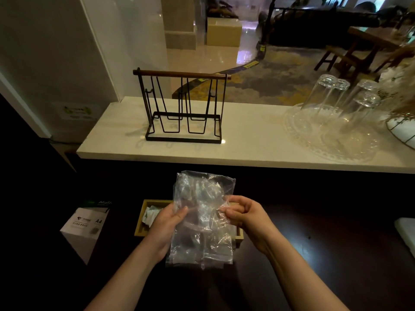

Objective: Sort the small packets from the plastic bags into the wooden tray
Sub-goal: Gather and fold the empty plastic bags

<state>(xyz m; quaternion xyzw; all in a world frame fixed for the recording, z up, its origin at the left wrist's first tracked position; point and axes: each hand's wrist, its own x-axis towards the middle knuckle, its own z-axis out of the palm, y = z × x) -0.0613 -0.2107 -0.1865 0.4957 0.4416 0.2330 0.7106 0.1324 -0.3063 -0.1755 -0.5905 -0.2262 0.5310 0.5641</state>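
Between my hands hangs a clear, crinkled plastic bag — upright, its mouth above my grip, dark packets dimly visible inside. Behind and below it sits the wooden tray — pale packets lie in its left compartment.

Both forearms reaching fwd, left hand fingers curled, right hand curled, probably pinching.

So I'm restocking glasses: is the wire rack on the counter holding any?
Empty: the wire rack has bare prongs. The glasses stand upturned on a glass tray.
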